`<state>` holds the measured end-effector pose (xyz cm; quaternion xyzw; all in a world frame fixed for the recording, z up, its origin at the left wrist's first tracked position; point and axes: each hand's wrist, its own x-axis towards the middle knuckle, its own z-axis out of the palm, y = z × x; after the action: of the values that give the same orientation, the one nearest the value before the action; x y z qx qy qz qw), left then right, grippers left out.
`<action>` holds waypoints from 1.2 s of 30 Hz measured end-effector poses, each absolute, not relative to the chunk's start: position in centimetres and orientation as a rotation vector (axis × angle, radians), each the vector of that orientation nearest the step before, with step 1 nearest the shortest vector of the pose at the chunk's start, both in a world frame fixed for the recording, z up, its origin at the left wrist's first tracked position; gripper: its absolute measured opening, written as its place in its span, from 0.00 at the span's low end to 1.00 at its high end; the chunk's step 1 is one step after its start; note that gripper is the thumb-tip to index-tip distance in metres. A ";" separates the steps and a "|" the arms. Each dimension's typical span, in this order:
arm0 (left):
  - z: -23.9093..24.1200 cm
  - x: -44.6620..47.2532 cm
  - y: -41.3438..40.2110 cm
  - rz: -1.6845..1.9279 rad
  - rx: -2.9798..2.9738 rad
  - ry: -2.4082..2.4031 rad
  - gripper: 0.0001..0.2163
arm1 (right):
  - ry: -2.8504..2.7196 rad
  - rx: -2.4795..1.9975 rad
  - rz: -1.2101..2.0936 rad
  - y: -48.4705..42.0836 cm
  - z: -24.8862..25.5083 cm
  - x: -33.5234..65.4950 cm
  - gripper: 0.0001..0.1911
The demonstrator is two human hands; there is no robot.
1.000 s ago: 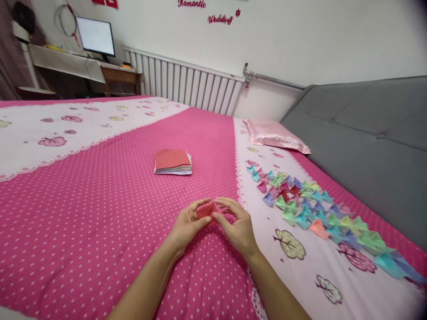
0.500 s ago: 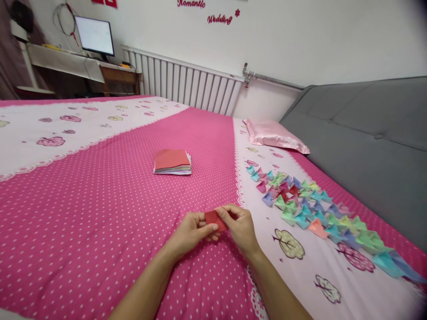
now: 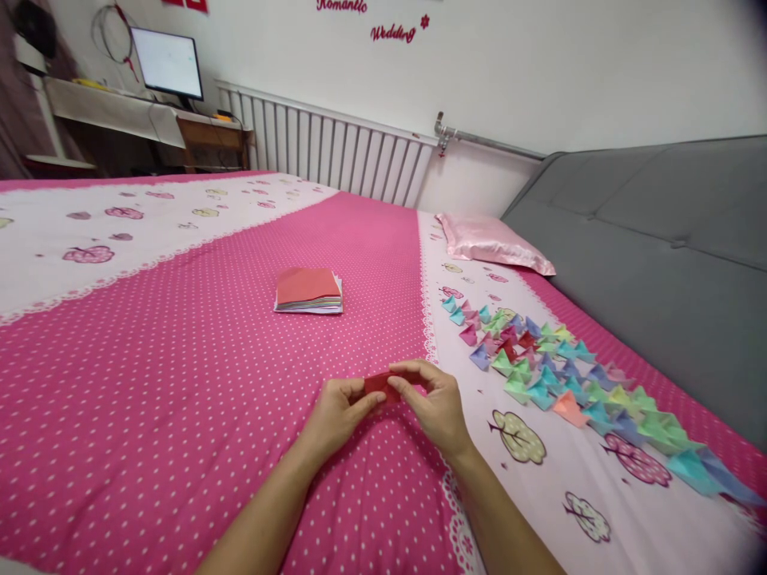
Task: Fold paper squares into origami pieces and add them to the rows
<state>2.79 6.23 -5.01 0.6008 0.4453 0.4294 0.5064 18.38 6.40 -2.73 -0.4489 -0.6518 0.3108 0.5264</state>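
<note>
Two hands met just above the middle of a bed, the left hand [image 3: 335,411] and the right hand [image 3: 437,403] drawn close together, and both were pinched on a small folded piece of red paper [image 3: 379,385]. The thumb and forefinger of each hand gripped it from either side, so that only a narrow strip of red showed between the fingertips. The folded piece sat low over the pink dotted bedspread [image 3: 180,359]; whether it touched the cloth could not be told. Both forearms ran up from the bottom edge of the view and were bare. Farther up the bed, well apart from the hands, lay a stack of paper sheets [image 3: 308,289] with a red sheet on top and paler edges showing beneath it. To the right, on the pale band of the spread printed with little trees, a long row of folded paper shapes [image 3: 569,383] in blue, green, pink, red and orange stretched from near the hands' level out toward the right edge. Beyond the row's far end rested a glossy pink pillow [image 3: 494,243], just beside a grey padded headboard [image 3: 659,255]. Along the far wall stood a white radiator [image 3: 335,152], with red lettering [image 3: 392,33] stuck above it. In the far left corner a lit monitor [image 3: 168,62] stood on a desk [image 3: 120,116].
</note>
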 end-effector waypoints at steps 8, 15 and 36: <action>-4.9 2.6 6.1 1.131 1.554 1.124 0.11 | -1.539 -1.100 0.824 6.6 -2.6 18.7 0.07; -4.8 2.6 6.1 1.042 1.571 1.079 0.11 | -1.513 -1.073 1.040 6.9 -2.8 19.1 0.07; -4.5 2.9 6.1 0.956 1.169 0.899 0.15 | -0.966 -0.949 1.536 6.4 -2.8 18.1 0.12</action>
<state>2.93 6.10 -4.47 0.5121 0.3939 0.4187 0.6382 18.13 6.35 -2.85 -0.3957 -0.4031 0.6408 0.5199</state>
